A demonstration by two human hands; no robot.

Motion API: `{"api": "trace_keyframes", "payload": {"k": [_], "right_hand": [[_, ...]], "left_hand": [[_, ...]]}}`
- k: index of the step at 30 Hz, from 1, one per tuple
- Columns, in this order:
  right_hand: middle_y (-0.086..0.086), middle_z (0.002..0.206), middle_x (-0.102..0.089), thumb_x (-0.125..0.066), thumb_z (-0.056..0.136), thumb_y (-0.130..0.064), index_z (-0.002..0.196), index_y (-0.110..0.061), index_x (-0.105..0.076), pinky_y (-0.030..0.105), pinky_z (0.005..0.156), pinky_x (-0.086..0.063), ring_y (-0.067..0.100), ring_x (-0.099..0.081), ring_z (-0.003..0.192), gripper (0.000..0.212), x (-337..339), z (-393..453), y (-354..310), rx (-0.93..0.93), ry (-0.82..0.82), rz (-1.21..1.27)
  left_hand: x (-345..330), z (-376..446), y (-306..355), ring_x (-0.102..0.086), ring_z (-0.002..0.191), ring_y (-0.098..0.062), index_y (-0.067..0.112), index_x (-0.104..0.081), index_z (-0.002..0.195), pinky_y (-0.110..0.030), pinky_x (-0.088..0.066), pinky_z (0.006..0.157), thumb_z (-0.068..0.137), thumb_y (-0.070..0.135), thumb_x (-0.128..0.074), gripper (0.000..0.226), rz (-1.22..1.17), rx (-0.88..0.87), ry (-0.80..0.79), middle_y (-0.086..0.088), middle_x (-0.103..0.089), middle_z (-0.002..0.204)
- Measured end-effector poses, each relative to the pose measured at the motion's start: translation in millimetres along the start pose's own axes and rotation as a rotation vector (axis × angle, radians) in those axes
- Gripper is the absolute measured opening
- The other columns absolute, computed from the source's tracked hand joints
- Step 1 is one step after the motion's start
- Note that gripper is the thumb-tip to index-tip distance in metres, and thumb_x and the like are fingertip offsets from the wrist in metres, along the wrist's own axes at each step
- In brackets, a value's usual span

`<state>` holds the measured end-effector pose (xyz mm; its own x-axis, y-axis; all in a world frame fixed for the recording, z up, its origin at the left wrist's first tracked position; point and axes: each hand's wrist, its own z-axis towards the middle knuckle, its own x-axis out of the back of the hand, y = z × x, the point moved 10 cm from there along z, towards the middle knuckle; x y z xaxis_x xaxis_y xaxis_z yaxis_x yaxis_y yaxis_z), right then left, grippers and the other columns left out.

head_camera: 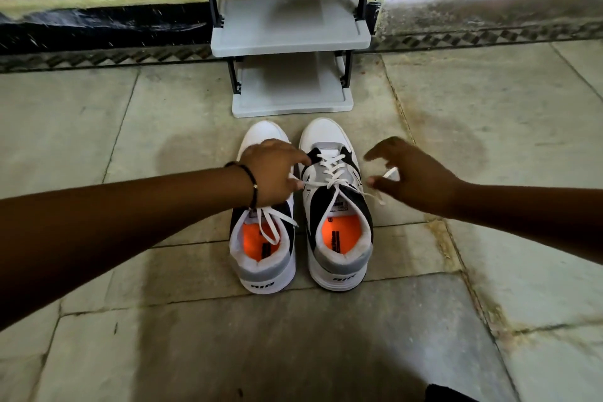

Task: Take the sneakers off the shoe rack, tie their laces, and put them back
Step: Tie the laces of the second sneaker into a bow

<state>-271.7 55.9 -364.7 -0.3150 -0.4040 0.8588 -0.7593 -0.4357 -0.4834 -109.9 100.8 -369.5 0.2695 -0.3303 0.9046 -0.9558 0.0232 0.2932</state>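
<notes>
Two white, grey and black sneakers with orange insoles stand side by side on the stone floor, toes toward the rack. My left hand (272,170) lies over the left sneaker (264,258) and pinches one end of the right sneaker's lace. My right hand (411,173) hovers just right of the right sneaker (339,238) and holds the other white lace (332,173) end between thumb and fingers. The lace is pulled across the tongue. The left sneaker's lace hangs loose into its opening.
A grey shoe rack (292,37) with black posts stands just beyond the sneakers, against the wall; its two visible shelves hold nothing. Stone floor tiles spread on all sides. A dark patch of clothing (447,395) shows at the bottom edge.
</notes>
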Motion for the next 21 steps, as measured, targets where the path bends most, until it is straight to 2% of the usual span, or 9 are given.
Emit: {"api": "trace_keyframes", "payload": {"k": [2, 5, 8, 10, 13, 15, 18, 21], "right_hand": [[0.002, 0.118, -0.058, -0.065, 0.082, -0.028, 0.108, -0.018, -0.062, 0.025, 0.082, -0.037, 0.017, -0.053, 0.105, 0.028, -16, -2, -18, 0.066, -0.083, -0.001], [0.000, 0.097, -0.061, -0.067, 0.080, -0.016, 0.093, -0.013, -0.067, 0.024, 0.072, -0.037, 0.017, -0.056, 0.091, 0.014, -17, 0, -25, 0.029, -0.051, 0.059], [0.000, 0.083, -0.061, -0.062, 0.080, -0.011, 0.081, -0.011, -0.067, 0.026, 0.064, -0.039, 0.020, -0.058, 0.081, 0.005, -14, 3, -30, 0.056, -0.031, 0.051], [0.006, 0.084, -0.066, -0.056, 0.083, -0.010, 0.079, -0.009, -0.064, 0.031, 0.067, -0.047, 0.025, -0.061, 0.081, 0.009, -16, 3, -34, 0.091, -0.052, 0.035], [0.012, 0.082, -0.068, -0.051, 0.086, -0.014, 0.082, -0.008, -0.061, 0.043, 0.069, -0.053, 0.029, -0.062, 0.075, 0.012, -7, 3, -44, 0.200, -0.037, -0.024], [0.011, 0.078, -0.067, -0.050, 0.086, -0.013, 0.083, -0.010, -0.059, 0.042, 0.065, -0.053, 0.029, -0.062, 0.070, 0.010, 3, 3, -48, 0.269, -0.020, -0.088], [0.005, 0.068, -0.059, -0.050, 0.083, -0.005, 0.075, -0.016, -0.050, 0.033, 0.053, -0.044, 0.025, -0.055, 0.061, 0.013, 1, 3, -52, 0.366, -0.061, -0.302], [0.000, 0.065, -0.048, -0.051, 0.078, -0.001, 0.072, -0.021, -0.045, 0.028, 0.048, -0.031, 0.021, -0.049, 0.059, 0.021, -6, 1, -49, 0.398, -0.087, -0.451]], "left_hand": [[-12, -3, 19, -0.019, 0.140, -0.025, 0.024, -0.044, 0.129, -0.049, -0.010, 0.113, 0.085, 0.027, -0.054, 0.045, 0.258, -0.068, -0.007, -0.001, -0.042, 0.142], [-13, -8, 40, -0.031, 0.133, -0.028, 0.012, -0.050, 0.117, -0.047, -0.012, 0.111, 0.082, 0.010, -0.048, 0.035, 0.500, -0.164, 0.110, -0.008, -0.054, 0.129], [-9, -9, 41, -0.042, 0.120, -0.028, 0.012, -0.054, 0.104, -0.044, -0.014, 0.104, 0.079, 0.003, -0.046, 0.028, 0.505, -0.149, 0.129, -0.009, -0.065, 0.109], [-5, -10, 43, -0.044, 0.115, -0.028, 0.015, -0.053, 0.103, -0.043, -0.013, 0.100, 0.078, 0.002, -0.046, 0.029, 0.492, -0.161, 0.133, -0.007, -0.067, 0.102], [1, -13, 44, -0.045, 0.113, -0.028, 0.019, -0.052, 0.109, -0.046, -0.019, 0.102, 0.077, 0.000, -0.045, 0.037, 0.520, -0.183, 0.124, -0.002, -0.064, 0.106], [4, -14, 45, -0.045, 0.113, -0.026, 0.020, -0.055, 0.111, -0.046, -0.021, 0.102, 0.080, 0.002, -0.043, 0.038, 0.533, -0.201, 0.112, 0.000, -0.062, 0.109], [11, -18, 41, -0.046, 0.112, -0.025, 0.022, -0.060, 0.107, -0.046, -0.019, 0.102, 0.083, 0.006, -0.039, 0.035, 0.528, -0.220, 0.119, 0.001, -0.064, 0.105], [21, -22, 37, -0.052, 0.106, -0.031, 0.018, -0.065, 0.095, -0.047, -0.015, 0.101, 0.081, 0.009, -0.033, 0.036, 0.501, -0.267, 0.203, -0.004, -0.068, 0.095]]}}
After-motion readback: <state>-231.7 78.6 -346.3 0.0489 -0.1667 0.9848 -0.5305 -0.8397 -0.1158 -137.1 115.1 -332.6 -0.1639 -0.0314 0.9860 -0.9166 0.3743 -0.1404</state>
